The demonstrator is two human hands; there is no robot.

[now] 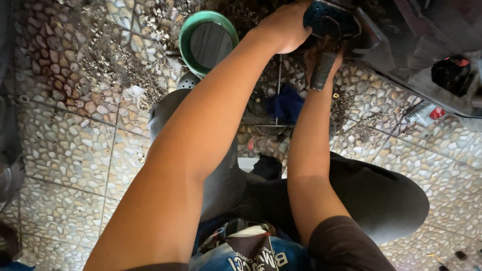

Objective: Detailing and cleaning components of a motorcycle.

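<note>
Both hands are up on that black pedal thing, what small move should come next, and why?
Probably keep the left hand steadying the perforated pad and turn the dark handle a little with the right hand. Both already grip there, and debris litters the floor below.

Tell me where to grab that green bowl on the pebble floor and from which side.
Take the green bowl by its left rim, coming from the left. It sits upright and round with a raised lip all around, and the left forearm and left hand cross its right side, while its left side looks open.
</note>
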